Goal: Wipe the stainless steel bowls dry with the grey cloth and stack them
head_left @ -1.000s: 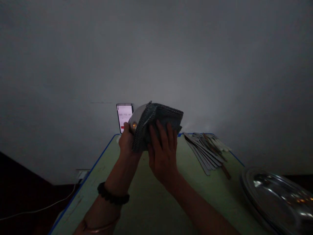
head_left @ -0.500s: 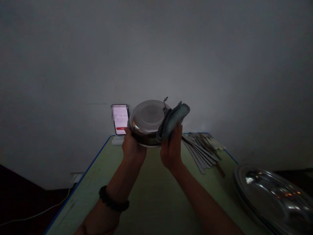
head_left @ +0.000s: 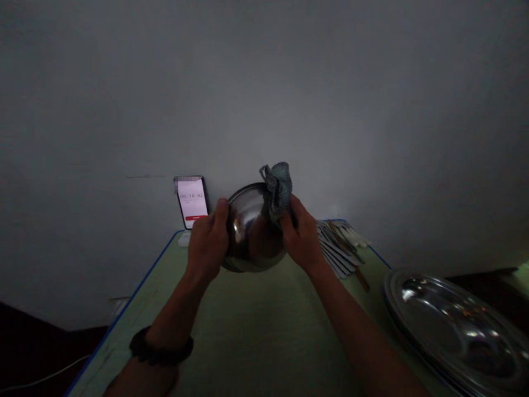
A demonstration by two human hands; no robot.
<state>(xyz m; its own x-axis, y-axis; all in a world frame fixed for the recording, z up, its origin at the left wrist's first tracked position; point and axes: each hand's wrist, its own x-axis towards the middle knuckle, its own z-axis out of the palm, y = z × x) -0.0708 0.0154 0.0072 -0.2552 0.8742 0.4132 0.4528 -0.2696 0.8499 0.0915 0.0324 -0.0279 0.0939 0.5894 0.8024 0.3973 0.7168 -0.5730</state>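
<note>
A shiny stainless steel bowl (head_left: 252,231) is held up above the table, tilted. My left hand (head_left: 209,240) is closed on its left rim with the thumb on top. At the right rim, my right hand (head_left: 303,234) is closed round a grey-green cloth (head_left: 281,184) and presses it against the bowl. Part of the cloth sticks up above the rim, bunched and folded. The right fingertips are partly hidden by the cloth and bowl.
A phone (head_left: 193,201) showing a timer stands against the wall at the back left. Several pieces of cutlery (head_left: 341,248) lie fanned out at the back right. Stacked oval metal trays (head_left: 438,320) rest at the right. The green table (head_left: 256,325) has a blue edge.
The bowl has been turned and tilted, and its flat base no longer faces me. My right hand and the cloth have shifted along its right rim. The view has moved slightly right.
</note>
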